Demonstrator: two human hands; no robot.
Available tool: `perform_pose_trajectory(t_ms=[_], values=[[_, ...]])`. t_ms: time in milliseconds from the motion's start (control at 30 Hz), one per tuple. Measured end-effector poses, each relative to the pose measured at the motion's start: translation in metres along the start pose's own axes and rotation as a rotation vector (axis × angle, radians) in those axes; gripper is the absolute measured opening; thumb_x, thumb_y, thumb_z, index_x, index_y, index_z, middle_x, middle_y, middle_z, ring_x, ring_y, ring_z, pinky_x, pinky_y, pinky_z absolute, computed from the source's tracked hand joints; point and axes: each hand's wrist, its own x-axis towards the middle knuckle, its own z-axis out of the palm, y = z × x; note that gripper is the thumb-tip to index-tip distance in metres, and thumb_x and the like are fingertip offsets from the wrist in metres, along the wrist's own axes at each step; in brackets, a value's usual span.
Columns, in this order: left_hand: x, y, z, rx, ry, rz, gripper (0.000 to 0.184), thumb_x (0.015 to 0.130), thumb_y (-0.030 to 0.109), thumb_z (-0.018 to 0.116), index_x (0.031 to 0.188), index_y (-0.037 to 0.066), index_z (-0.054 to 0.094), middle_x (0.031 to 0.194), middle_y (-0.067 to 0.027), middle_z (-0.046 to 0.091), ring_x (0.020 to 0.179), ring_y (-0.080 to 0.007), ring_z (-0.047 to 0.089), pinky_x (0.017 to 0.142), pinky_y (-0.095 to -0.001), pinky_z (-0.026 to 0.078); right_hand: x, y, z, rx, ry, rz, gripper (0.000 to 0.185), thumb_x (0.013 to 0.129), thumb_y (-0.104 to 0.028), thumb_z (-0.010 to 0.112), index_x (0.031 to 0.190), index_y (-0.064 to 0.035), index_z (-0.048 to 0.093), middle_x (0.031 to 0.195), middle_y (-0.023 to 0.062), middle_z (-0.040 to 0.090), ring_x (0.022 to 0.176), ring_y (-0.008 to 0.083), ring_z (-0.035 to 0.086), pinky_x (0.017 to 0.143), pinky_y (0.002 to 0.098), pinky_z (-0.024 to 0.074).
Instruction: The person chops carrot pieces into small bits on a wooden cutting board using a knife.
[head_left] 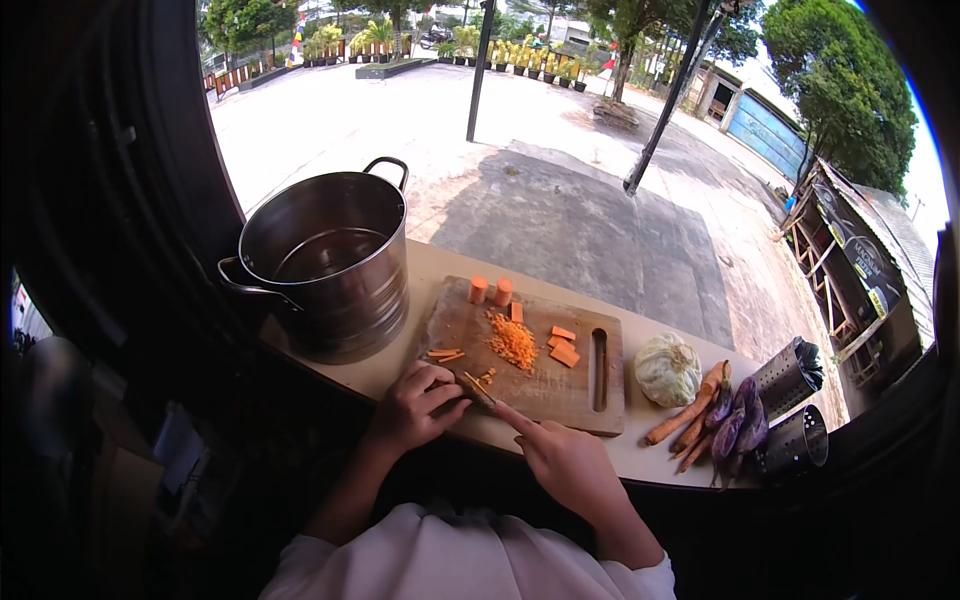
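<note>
My right hand [565, 462] is closed around a knife [476, 391], its index finger stretched along the back of the blade. The blade is low over the near left part of a wooden cutting board [545, 402]. Beside it, the fingers of my left hand [418, 405] are curled down at the board's edge; what they grip is hidden. Small carrot bits [487, 377] lie by the blade, and thin carrot sticks [446, 355] lie just beyond my left hand. Farther up are a heap of diced carrot [512, 342], flat carrot slices [563, 348] and upright carrot chunks [478, 290].
A large metal pot [350, 300] stands left of the board on the narrow counter [640, 455]. To the right are a cabbage [668, 370], whole carrots [690, 412], purple eggplants [740, 425] and perforated metal holders [792, 440]. Beyond the counter is a paved yard with poles.
</note>
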Motion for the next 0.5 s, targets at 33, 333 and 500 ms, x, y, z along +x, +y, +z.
perform_pose_trajectory(t_ms=[33,333,500], values=[[0.0001,0.0002,0.0000,0.002,0.002,-0.002,0.018,0.079,0.014,0.084,0.091,0.006,0.073,0.095,-0.0051,0.065,0.089,-0.0261,0.064,0.080,-0.0394,0.056,-0.0010,-0.0007,-0.0019,0.009,-0.004,0.006,0.060,0.100,-0.016,0.058,0.157,-0.0262,0.043,0.081,0.0125,0.065,0.069,0.0332,0.067,0.064,0.0451,0.0549],[-0.0004,0.0008,0.0005,0.005,0.027,0.010,0.016,0.080,0.013,0.084,0.089,0.007,0.072,0.094,-0.0050,0.065,0.087,-0.0263,0.065,0.078,-0.0392,0.057,-0.0019,-0.0038,-0.0073,0.083,-0.058,0.060,0.056,0.100,-0.015,0.058,0.154,-0.0241,0.049,0.087,0.0137,0.069,0.080,0.0320,0.069,0.073,0.0439,0.0542],[-0.0013,0.0005,0.0026,-0.001,0.044,-0.005,0.015,0.081,0.013,0.083,0.089,0.007,0.072,0.093,-0.0052,0.065,0.087,-0.0267,0.065,0.078,-0.0390,0.057,0.0027,0.0013,0.0007,0.045,-0.014,0.007,0.056,0.100,-0.017,0.058,0.155,-0.0266,0.048,0.083,0.0128,0.066,0.074,0.0327,0.068,0.067,0.0446,0.0544]])
